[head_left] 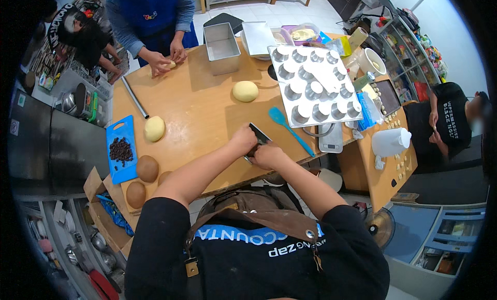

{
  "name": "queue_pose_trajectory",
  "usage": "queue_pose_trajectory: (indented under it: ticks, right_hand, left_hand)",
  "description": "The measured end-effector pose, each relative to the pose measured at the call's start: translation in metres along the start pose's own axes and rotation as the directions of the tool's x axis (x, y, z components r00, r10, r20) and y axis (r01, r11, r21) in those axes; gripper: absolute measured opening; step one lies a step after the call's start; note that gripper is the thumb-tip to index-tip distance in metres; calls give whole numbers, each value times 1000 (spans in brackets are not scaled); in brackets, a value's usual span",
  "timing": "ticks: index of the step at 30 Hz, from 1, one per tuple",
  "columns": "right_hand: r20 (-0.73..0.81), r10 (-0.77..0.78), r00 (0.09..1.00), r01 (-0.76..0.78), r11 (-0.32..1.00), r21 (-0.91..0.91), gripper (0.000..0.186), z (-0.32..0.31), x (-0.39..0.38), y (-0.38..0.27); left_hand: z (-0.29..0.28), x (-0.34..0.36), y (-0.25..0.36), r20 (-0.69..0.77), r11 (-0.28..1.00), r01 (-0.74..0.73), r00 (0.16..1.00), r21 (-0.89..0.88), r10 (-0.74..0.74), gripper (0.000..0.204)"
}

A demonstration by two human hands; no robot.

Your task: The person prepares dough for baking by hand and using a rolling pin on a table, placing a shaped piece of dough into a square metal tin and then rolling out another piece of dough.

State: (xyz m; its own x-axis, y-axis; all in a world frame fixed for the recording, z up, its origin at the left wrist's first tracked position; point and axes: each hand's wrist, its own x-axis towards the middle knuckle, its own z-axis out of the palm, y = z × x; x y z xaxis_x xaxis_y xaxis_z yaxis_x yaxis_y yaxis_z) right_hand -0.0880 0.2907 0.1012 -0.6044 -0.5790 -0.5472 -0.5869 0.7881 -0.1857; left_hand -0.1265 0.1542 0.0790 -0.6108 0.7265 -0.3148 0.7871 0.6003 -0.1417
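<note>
At the near edge of the wooden table, my left hand (244, 139) and my right hand (268, 156) close in on a small metal loaf tin (260, 134) from either side. Something brown, probably dough, shows inside between my fingers. My fingertips are mostly hidden in and behind the tin. A yellow dough ball (245, 91) lies beyond my hands, and another yellow dough ball (154, 129) sits to the left. Near my left forearm are several brown dough balls (147, 168). A blue spatula (290, 129) rests just right of my hands.
A blue cutting board (116, 165) with dark chocolate pieces (121, 150) lies at left, near a metal rod (135, 98). An empty loaf tin (221, 59) stands at the back. A muffin-cup tray (317, 85) overhangs a kitchen scale (330, 138). A co-worker's hands (164, 64) shape dough opposite.
</note>
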Motion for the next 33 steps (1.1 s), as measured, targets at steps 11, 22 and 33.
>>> queue_pose_trajectory:
  ticks: [11,22,33]
  right_hand:
    - [-13,-48,999,49,998,28,36,-3,-8,5]
    - [-589,140,796,9,970,243,28,46,-32,36]
    - [-616,151,773,27,963,269,25,56,-25,40]
  left_hand:
    - [20,15,4,-56,997,-55,997,62,58,14]
    - [16,1,41,188,815,399,917,-419,-352,63]
    - [-2,15,25,418,686,522,845,-507,-333,64]
